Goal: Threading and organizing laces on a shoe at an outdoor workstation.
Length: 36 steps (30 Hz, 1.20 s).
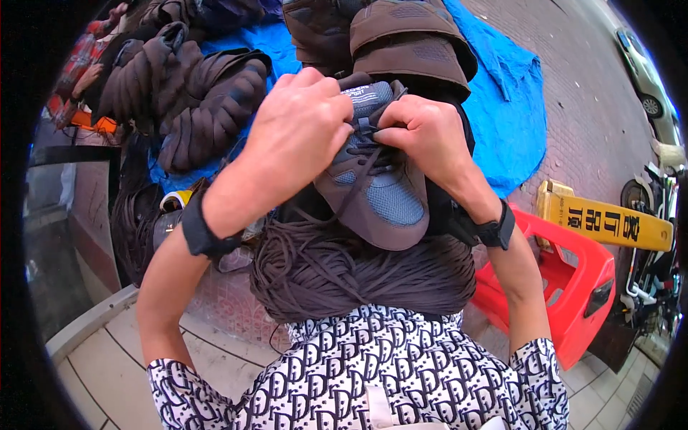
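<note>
A grey-brown shoe upper [387,228] with blue-grey mesh panels lies before me, its toe toward my body. A dark shoelace [367,159] runs loosely across its front below the blue-grey tongue [369,97]. My left hand [304,118] is closed at the left edge of the eyelets, its fingertips partly hidden behind the knuckles. On the opposite edge my right hand [423,132] pinches the shoelace near the upper eyelets, thumb against forefinger. A thick bundle of dark shoelaces [358,276] rests across my lap, under the toe.
Stacked brown shoe uppers [408,54] stand just beyond my hands. More nested uppers [208,107] lie at the left on a blue tarp [512,100]. To my right are a red plastic stool [566,287] and a yellow board [605,215]. Another person's hand [87,77] shows at far left.
</note>
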### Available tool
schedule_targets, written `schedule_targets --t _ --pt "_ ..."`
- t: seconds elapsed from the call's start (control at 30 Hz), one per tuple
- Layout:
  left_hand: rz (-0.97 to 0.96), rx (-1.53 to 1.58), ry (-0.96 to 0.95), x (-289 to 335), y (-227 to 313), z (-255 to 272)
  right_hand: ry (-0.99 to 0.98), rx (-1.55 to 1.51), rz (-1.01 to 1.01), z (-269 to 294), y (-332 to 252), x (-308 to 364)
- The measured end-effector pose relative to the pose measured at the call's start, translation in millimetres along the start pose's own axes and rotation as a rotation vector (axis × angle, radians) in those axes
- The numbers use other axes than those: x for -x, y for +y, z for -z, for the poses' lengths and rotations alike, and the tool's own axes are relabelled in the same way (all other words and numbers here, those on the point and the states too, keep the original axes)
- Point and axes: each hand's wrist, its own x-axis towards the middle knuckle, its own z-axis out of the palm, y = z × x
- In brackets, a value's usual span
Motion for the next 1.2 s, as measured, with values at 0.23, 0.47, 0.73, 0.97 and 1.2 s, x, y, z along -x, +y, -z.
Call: schedule_targets --t 0.23,0.47,0.73,0.97,1.2 --pt "0.020 0.034 0.043 8 6 -12 0.197 -0.190 0.134 -17 15 2" --pt "0.141 0.150 0.117 18 10 -22 0.173 -0.287 0.074 -18 12 1" --pt "0.263 0.327 0.179 25 11 -33 0.261 -0.240 0.052 -27 9 3" --pt "0.278 0.284 0.217 25 15 -36 0.365 0.050 0.176 -26 -1 6" --pt "0.261 0.262 0.271 27 16 -39 0.283 0.122 0.312 -19 3 0"
